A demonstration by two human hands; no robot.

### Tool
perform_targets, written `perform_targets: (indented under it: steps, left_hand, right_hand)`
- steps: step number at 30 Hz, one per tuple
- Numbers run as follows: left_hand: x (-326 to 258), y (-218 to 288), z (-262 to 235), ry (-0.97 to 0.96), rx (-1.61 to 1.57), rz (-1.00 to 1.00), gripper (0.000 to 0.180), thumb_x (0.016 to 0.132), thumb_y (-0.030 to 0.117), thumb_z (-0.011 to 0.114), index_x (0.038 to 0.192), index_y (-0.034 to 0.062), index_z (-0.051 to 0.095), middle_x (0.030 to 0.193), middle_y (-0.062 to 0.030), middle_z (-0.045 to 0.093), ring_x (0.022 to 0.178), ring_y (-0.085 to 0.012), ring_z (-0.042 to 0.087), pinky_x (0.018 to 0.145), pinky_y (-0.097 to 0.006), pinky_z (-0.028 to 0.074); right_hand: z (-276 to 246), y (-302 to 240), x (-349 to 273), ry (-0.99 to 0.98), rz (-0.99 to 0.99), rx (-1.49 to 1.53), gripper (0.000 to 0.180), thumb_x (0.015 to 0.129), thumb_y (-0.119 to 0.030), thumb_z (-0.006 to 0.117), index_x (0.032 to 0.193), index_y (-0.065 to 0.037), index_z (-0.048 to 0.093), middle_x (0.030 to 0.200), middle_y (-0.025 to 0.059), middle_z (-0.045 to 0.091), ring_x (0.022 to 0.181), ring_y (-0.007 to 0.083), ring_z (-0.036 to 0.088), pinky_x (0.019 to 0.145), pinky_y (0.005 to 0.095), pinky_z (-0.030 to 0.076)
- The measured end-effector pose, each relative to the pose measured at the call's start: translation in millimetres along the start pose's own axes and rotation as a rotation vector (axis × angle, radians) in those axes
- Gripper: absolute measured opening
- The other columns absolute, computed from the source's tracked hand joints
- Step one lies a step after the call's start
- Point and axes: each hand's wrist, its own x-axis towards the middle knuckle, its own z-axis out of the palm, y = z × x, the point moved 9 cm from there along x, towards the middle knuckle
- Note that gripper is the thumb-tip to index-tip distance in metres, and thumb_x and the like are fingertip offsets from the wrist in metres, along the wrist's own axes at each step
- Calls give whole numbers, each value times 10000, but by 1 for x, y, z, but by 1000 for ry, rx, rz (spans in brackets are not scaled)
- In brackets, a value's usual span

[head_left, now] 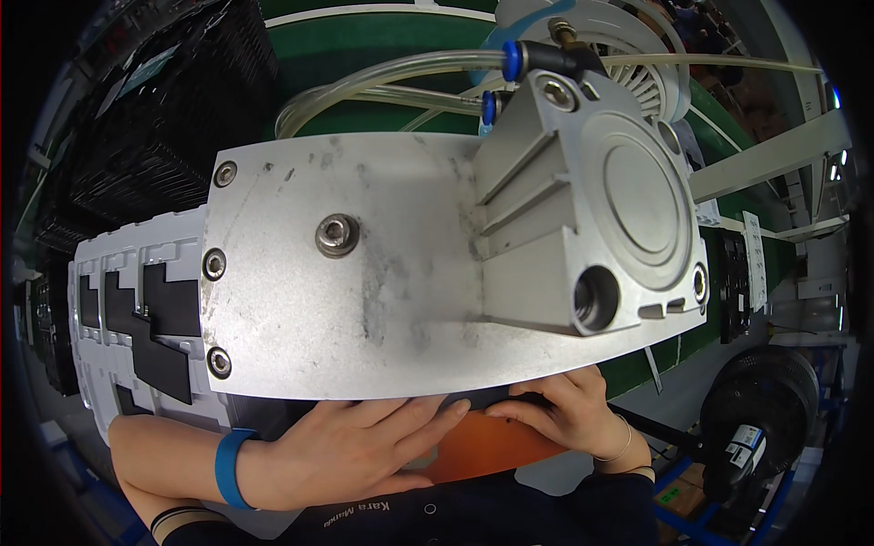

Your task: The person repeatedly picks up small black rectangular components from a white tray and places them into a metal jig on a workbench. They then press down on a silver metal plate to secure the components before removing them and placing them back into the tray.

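Observation:
A large grey metal plate (364, 264) with bolts fills the middle of the view, with a square pneumatic cylinder (592, 209) fixed on its right and clear hoses (382, 77) running from blue fittings. Below the plate's near edge my left hand (350, 450), a blue band on its wrist, lies flat with fingers together on an orange piece (492, 450). My right hand (569, 414), wearing a thin bracelet, curls its fingers on a dark part (496, 399) just under the plate edge. What lies further under the plate is hidden.
A white fixture with black stepped inserts (137, 318) sits at the left. Black crates (164, 118) stand at the upper left on a green surface (364, 45). A black fan (760, 409) is at the lower right, beside blue framing (701, 519).

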Motion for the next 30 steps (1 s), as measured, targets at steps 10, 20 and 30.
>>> perform_targets:
  steps: [10,20,30]
  left_hand:
    - [0,1,-1,-2,13,4,736,854,639,592,1407,158,526,1470,-119,460,1354,-323,395,1099,-524,286]
    - [2,0,-4,-8,0,26,725,858,632,597,1404,160,528,1431,-120,494,1308,-310,443,1078,-496,352]
    - [2,0,-3,3,-18,22,751,863,629,594,1421,137,494,1524,-145,394,1399,-348,368,1126,-525,272]
  right_hand:
    - [-1,-2,3,32,-37,37,316,675,-226,878,817,-84,634,744,26,586,660,185,565,602,292,416]
    - [3,5,-3,-23,45,40,334,629,-233,917,769,-56,670,824,56,663,735,206,634,642,297,497]
    - [4,-1,5,-92,50,47,279,717,-213,840,816,-109,601,1029,79,593,914,251,550,810,347,415]
